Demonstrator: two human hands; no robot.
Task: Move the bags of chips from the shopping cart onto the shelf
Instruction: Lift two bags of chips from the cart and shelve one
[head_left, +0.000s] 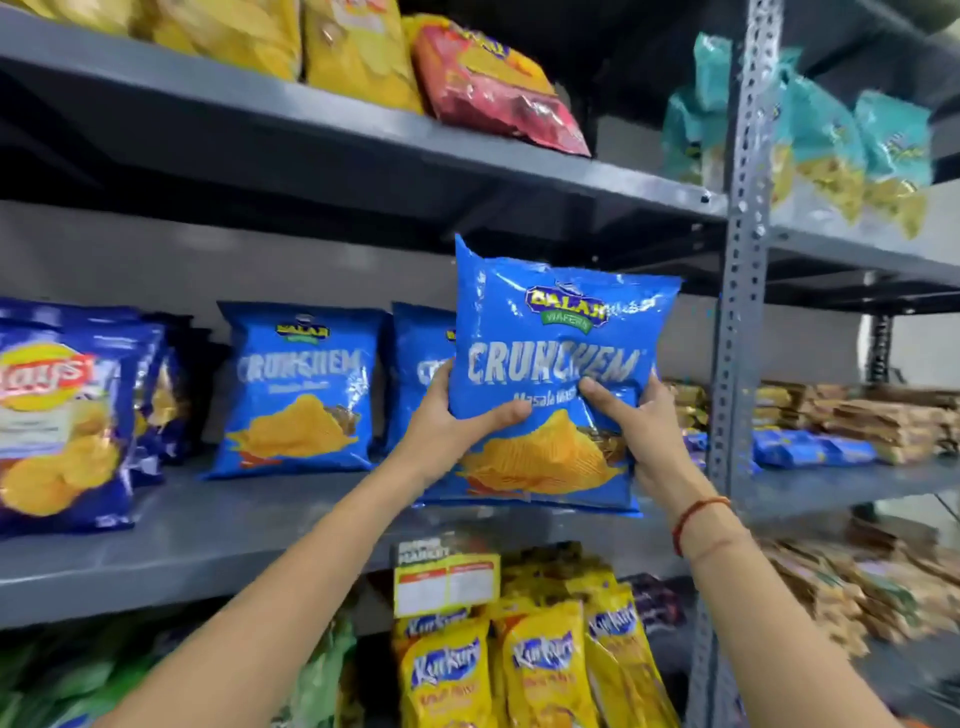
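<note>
Head view, scene: you hold a blue bag of chips (556, 374) upright before the middle shelf (260, 535), at about 1 o'clock from frame centre, its lower edge level with the shelf's front lip.
Bag's place: it hangs in front of a partly hidden matching bag (418, 374); a second matching bag (301, 389) stands at 9 o'clock from it, and a dark blue bag (57, 415) stands further along at the same bearing.
Cart: not in view.
Left hand (457, 421): clamped on the bag's lower left edge, thumb pressed across the front, the other fingers hidden behind the foil.
Right hand (639, 426): clamped on the lower right edge, thumb laid across the front, the rest wrapped behind; a red thread (696, 519) circles the wrist.
Arms: both forearms rise from 6 o'clock and converge on the bag, wrists bent slightly back.
Step in hand: by the look of it, setting the bag down in the row.
Doing it well: keep it upright and label outward, ease its base onto the shelf just in front of the hidden bag, and grip lightly so the chips don't crush.
Watch for: the bag tipping forward off the lip once you let go.
</note>
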